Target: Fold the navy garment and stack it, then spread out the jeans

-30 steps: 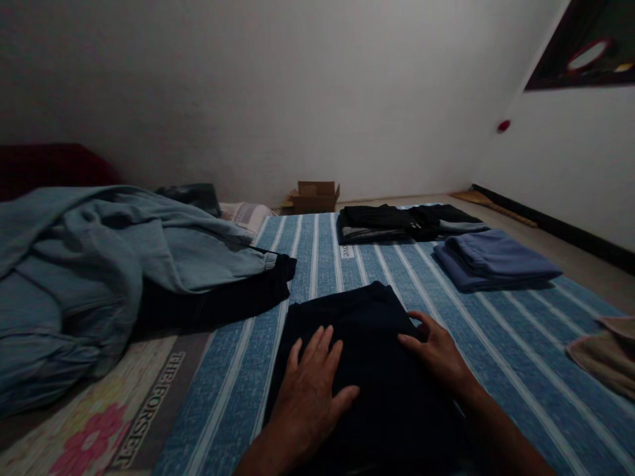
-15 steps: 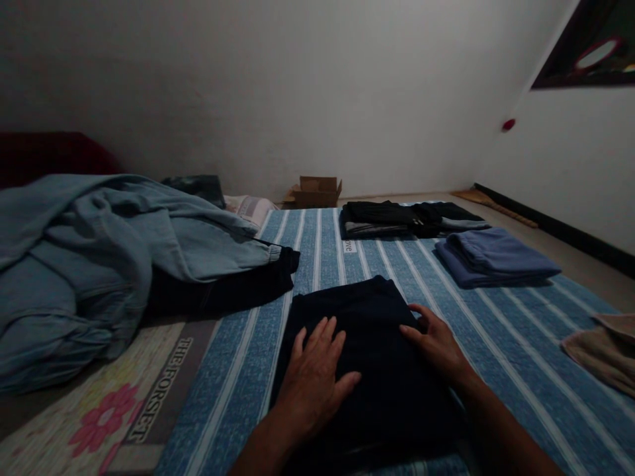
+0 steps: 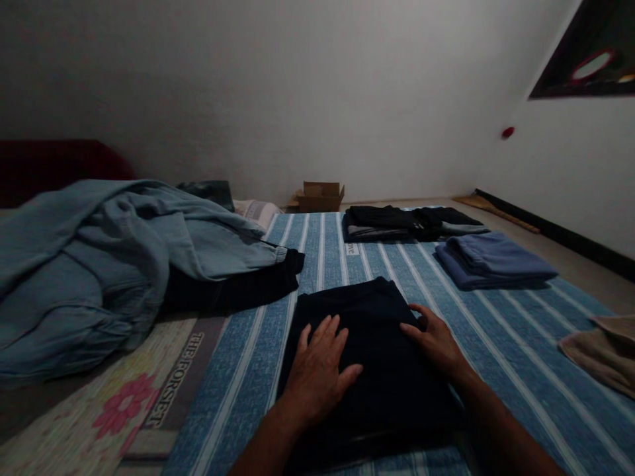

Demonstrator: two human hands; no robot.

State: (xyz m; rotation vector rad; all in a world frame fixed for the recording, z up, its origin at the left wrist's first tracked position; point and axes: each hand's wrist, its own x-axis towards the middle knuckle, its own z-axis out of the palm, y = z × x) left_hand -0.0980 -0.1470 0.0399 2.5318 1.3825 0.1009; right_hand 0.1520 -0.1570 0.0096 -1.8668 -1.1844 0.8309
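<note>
The folded dark garment (image 3: 370, 357) lies on the striped blue sheet (image 3: 501, 337). The left hand (image 3: 320, 370) rests flat on it, fingers spread. The right hand (image 3: 436, 344) rests open at its right edge.

Black garment (image 3: 372, 330) — blue-striped mat (image 3: 496, 330)

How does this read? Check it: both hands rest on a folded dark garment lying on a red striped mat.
Wrong in one point. The head view shows the left hand and right hand on the folded dark garment, but the striped mat under it is blue, not red.
</note>
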